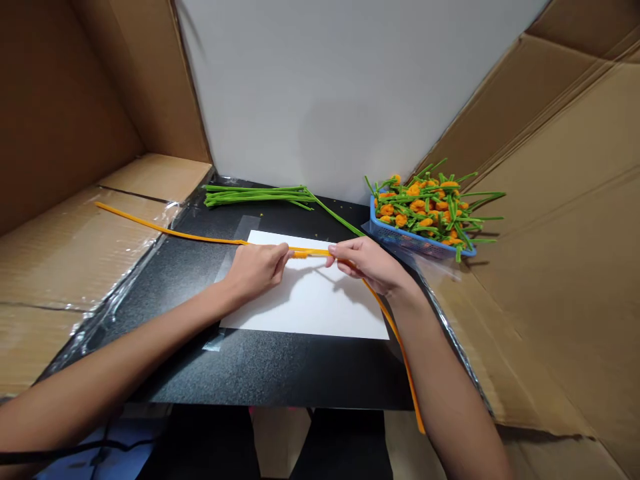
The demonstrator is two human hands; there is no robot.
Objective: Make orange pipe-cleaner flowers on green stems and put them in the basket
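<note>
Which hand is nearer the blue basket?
Right. The right hand is left of the blue basket; the left hand is farther left, over the white paper.

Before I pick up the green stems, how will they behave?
The green stems are probably light, being so thin. They look fairly stiff, since most lie nearly straight. Lifted, they may fan apart: no band shows around them, and one stem slants away toward the right hand.

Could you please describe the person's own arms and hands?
The left hand and right hand wear no visible gloves or rings; the left forearm and right forearm show no sleeves or bracelets. A black cable shows near the left one.
</note>
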